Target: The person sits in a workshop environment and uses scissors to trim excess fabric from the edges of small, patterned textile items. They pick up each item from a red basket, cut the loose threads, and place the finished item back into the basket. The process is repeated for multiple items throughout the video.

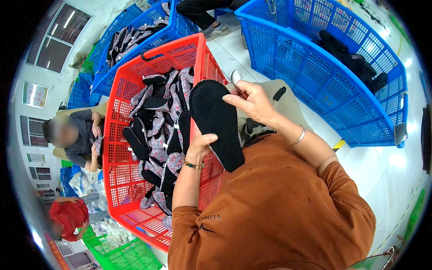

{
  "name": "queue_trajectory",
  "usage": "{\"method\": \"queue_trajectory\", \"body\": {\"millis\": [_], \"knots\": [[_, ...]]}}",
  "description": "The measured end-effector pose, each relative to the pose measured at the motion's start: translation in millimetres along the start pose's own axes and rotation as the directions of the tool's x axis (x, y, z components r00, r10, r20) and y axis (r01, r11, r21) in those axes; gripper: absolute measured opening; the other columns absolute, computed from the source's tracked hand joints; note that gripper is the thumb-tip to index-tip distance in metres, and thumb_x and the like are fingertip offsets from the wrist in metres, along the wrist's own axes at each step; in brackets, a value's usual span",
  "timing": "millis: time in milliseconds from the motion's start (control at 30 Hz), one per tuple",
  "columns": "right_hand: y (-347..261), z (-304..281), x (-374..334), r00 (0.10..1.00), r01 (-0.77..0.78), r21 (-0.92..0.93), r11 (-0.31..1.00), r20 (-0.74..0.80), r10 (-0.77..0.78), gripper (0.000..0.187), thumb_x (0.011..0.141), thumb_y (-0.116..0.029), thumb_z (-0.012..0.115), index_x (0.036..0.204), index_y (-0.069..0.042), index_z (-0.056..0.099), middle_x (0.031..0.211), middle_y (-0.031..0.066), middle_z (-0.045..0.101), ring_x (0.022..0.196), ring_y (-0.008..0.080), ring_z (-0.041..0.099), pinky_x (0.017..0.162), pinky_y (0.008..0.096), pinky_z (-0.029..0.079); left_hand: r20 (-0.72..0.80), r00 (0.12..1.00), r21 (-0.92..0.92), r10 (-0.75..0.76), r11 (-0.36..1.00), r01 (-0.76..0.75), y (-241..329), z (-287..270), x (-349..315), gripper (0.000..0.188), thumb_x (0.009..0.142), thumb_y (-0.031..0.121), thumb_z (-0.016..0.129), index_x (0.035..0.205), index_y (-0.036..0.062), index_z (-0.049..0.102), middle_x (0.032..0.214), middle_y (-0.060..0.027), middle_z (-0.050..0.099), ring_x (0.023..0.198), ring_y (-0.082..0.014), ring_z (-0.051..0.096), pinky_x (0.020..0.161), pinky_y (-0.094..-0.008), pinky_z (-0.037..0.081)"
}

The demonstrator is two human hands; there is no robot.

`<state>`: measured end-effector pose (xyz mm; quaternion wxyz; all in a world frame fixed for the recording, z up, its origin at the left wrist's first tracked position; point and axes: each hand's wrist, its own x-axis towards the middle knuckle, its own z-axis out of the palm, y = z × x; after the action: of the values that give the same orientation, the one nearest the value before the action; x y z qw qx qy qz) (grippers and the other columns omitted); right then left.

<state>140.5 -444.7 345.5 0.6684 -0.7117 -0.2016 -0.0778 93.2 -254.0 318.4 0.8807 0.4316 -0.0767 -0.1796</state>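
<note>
A slipper [213, 117] with a black sole is held up in front of me, its sole facing me and its wider end pointing away. My left hand [201, 147] grips its narrower part from the left, thumb against the sole's edge. At the upper right edge, my right hand [254, 102] presses its thumb on the sole. Something small and dark shows by the right hand's bent fingers; its kind is unclear. Just left of the slipper, a red plastic crate [118, 175] holds a heap of floral slippers [157, 146] with black soles.
Blue crates stand beyond: one [315, 67] at far right with black items [355, 58] inside, another [173, 31] at far left with more slippers. A green crate [121, 254] is at lower left. Two people sit or stand to the left; another person's leg [198, 13] shows at the top.
</note>
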Motion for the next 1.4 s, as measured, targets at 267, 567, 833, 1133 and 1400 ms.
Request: {"method": "queue_trajectory", "body": {"millis": [267, 567, 833, 1133, 1400], "knots": [[14.1, -13.6, -3.2, 0.988, -0.009, 0.073, 0.997, -0.153, 0.021, 0.017, 0.083, -0.015, 0.060, 0.078, 0.001, 0.055, 0.065, -0.0003, 0.051, 0.059, 0.0050, 0.041, 0.053, 0.0228, 0.036, -0.149, 0.988, -0.313, -0.035, 0.950, -0.014, -0.2, -28.1, 4.1, 0.061, 0.061, 0.008, 0.058, 0.120, -0.0029, 0.045, 0.111, -0.0170, 0.056, 0.098, -0.0307, 0.057, 0.088, -0.0418, 0.047], [28.3, -5.3, -55.6, 0.961, -0.193, -0.015, 0.981, 0.199, 0.192, 0.020, 0.081, -0.017, 0.064, 0.092, -0.002, 0.058, 0.068, -0.0049, 0.046, 0.061, 0.0033, 0.037, 0.052, 0.0207, 0.032, -0.303, 0.953, -0.446, -0.004, 0.884, -0.138, -5.4, -52.2, 6.6, 0.047, 0.068, 0.024, 0.058, 0.109, -0.0002, 0.054, 0.101, -0.0141, 0.061, 0.091, -0.0285, 0.060, 0.083, -0.0406, 0.048], [11.9, -4.8, -27.0, 0.992, 0.070, -0.133, 0.989, 0.114, -0.055, 0.020, 0.079, -0.017, 0.063, 0.089, 0.000, 0.059, 0.067, -0.0010, 0.047, 0.057, 0.0044, 0.039, 0.050, 0.0216, 0.032, -0.260, 0.964, -0.363, 0.058, 0.919, -0.153, 3.5, -27.6, 6.9, 0.057, 0.062, 0.027, 0.059, 0.113, 0.0023, 0.051, 0.099, -0.0127, 0.061, 0.088, -0.0275, 0.060, 0.083, -0.0400, 0.049], [-32.9, 20.8, 48.0, 0.943, 0.313, -0.139, 0.940, 0.160, -0.290, 0.020, 0.074, -0.015, 0.069, 0.086, -0.001, 0.061, 0.070, 0.0024, 0.056, 0.054, 0.0063, 0.043, 0.048, 0.0211, 0.034, -0.128, 0.986, -0.416, 0.105, 0.897, -0.149, 17.6, -28.7, 3.8, 0.065, 0.058, 0.017, 0.055, 0.120, -0.0021, 0.044, 0.108, -0.0159, 0.057, 0.094, -0.0272, 0.059, 0.087, -0.0379, 0.048], [-20.0, 30.2, 54.7, 0.960, 0.179, -0.398, 0.900, 0.273, -0.070, 0.014, 0.077, -0.009, 0.058, 0.086, 0.001, 0.062, 0.070, 0.0085, 0.062, 0.061, 0.0106, 0.055, 0.057, 0.0251, 0.045, -0.192, 0.978, -0.368, -0.082, 0.930, 0.005, 19.9, -29.3, -2.9, 0.041, 0.063, 0.020, 0.056, 0.097, -0.0024, 0.059, 0.088, -0.0138, 0.063, 0.076, -0.0237, 0.062, 0.070, -0.0345, 0.051]]}}
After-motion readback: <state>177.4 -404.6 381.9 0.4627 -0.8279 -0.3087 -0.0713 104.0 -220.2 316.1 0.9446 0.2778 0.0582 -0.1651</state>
